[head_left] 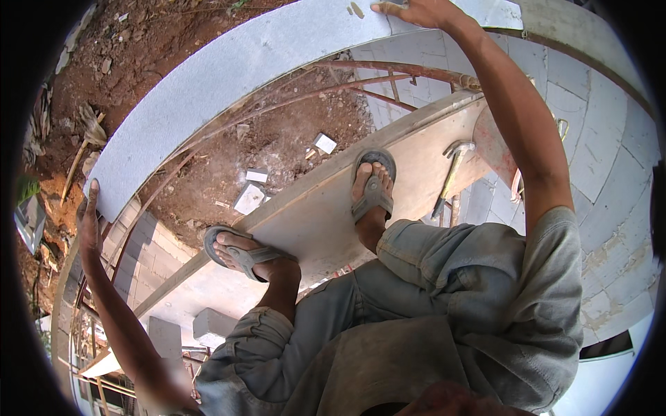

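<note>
A long, pale grey block [229,76] with a smooth face stretches across the top and left, curved by the lens. My left hand [89,225] grips its left end, with the fingers lying straight against the end. Far up at the top edge, my right hand [427,12] grips it from above, beside a seam in the pale surface; part of that hand is cut off by the frame. Below my right forearm, a claw hammer [454,170] with a black and yellow handle lies on the wooden plank [312,229] where my sandalled feet stand.
Rusty scaffold bars [409,69] run beneath the block. Broken white block pieces [250,197] lie on the reddish dirt below. Grey blocks [211,326] sit at the lower left. A block wall [610,208] rises on the right, near a red-stained panel [494,139].
</note>
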Action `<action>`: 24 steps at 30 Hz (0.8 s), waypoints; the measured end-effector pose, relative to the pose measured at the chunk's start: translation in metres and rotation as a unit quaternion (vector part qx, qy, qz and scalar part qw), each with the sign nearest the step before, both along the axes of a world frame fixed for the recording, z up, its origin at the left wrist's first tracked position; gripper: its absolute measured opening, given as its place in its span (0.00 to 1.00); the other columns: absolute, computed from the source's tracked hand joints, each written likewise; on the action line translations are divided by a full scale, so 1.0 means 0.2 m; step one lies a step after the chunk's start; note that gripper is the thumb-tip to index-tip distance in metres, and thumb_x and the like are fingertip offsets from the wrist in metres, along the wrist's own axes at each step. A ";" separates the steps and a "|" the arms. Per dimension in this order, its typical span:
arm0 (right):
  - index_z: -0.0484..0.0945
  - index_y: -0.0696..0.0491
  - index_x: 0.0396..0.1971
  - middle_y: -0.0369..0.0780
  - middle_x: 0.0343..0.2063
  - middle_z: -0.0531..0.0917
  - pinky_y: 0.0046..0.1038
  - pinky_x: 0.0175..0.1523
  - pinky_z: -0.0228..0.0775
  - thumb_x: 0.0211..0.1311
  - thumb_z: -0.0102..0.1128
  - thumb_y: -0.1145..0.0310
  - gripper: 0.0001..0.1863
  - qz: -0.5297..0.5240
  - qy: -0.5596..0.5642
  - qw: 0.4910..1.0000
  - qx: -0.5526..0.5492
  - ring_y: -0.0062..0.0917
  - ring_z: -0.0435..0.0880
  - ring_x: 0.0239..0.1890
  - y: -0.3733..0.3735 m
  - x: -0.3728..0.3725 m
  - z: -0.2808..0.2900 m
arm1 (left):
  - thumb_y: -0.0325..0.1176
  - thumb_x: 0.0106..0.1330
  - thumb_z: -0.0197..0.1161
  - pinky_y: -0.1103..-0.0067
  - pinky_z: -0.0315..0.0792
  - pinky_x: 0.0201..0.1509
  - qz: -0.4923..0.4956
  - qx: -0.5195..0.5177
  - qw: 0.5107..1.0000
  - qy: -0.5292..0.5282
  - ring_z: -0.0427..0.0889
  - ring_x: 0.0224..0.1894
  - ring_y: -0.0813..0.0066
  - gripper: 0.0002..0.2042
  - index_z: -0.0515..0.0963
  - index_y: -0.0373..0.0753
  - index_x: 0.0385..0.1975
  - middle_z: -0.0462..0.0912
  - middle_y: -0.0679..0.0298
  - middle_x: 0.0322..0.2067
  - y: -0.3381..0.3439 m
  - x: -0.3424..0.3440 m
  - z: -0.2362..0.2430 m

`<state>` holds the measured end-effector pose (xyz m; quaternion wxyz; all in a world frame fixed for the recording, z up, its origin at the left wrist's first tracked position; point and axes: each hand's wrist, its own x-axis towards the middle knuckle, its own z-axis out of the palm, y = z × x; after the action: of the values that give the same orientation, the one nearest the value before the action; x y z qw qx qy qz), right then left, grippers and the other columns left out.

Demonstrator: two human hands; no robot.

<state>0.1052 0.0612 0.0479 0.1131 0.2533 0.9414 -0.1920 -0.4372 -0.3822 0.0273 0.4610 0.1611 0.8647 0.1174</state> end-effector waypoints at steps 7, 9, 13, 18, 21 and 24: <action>0.72 0.54 0.58 0.51 0.58 0.74 0.39 0.67 0.59 0.60 0.61 0.56 0.28 -0.026 0.008 0.999 -0.030 0.44 0.70 0.62 0.01 0.00 0.04 | 0.73 0.49 0.61 0.59 0.61 0.65 0.002 0.003 1.000 0.005 0.65 0.63 0.50 0.56 0.58 0.28 0.66 0.64 0.42 0.62 0.00 -0.01 0.00; 0.72 0.54 0.58 0.52 0.58 0.73 0.38 0.67 0.60 0.60 0.61 0.56 0.28 -0.069 0.013 0.998 0.003 0.45 0.70 0.63 0.01 0.04 0.07 | 0.75 0.49 0.59 0.58 0.55 0.68 0.003 0.007 1.000 -0.009 0.62 0.66 0.52 0.57 0.58 0.28 0.67 0.61 0.42 0.65 0.00 -0.03 -0.03; 0.71 0.53 0.59 0.52 0.57 0.74 0.39 0.66 0.61 0.63 0.58 0.51 0.30 -0.169 0.035 0.980 0.096 0.42 0.71 0.62 -0.10 0.25 0.28 | 0.73 0.49 0.61 0.63 0.61 0.64 0.027 0.004 1.000 0.002 0.66 0.62 0.53 0.55 0.61 0.28 0.65 0.66 0.43 0.61 -0.03 -0.01 -0.04; 0.78 0.58 0.45 0.49 0.40 0.82 0.33 0.50 0.71 0.66 0.56 0.65 0.14 -0.355 0.082 0.929 0.064 0.41 0.81 0.45 -0.96 0.77 0.40 | 0.70 0.51 0.63 0.66 0.62 0.62 0.027 0.017 0.999 -0.044 0.68 0.58 0.58 0.51 0.64 0.27 0.62 0.68 0.48 0.58 -0.02 -0.03 -0.02; 0.69 0.63 0.55 0.56 0.52 0.73 0.44 0.62 0.60 0.64 0.55 0.62 0.24 -0.500 -0.057 0.833 0.229 0.48 0.70 0.58 -1.64 1.35 0.02 | 0.66 0.53 0.65 0.65 0.59 0.66 0.044 0.030 0.998 -0.039 0.64 0.64 0.56 0.51 0.61 0.27 0.65 0.64 0.48 0.62 -0.03 -0.05 -0.08; 0.69 0.64 0.54 0.57 0.50 0.73 0.45 0.62 0.59 0.65 0.54 0.60 0.25 -0.594 -0.142 0.757 0.230 0.50 0.69 0.57 -1.91 1.50 -0.16 | 0.65 0.54 0.65 0.63 0.58 0.67 0.053 0.041 0.996 -0.066 0.64 0.65 0.56 0.50 0.60 0.28 0.66 0.63 0.48 0.63 -0.01 -0.06 -0.05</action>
<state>0.4053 -0.3205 0.0161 0.0471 0.8047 0.5905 0.0398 -0.4490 -0.3832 0.0165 0.5034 0.1257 0.8340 0.1874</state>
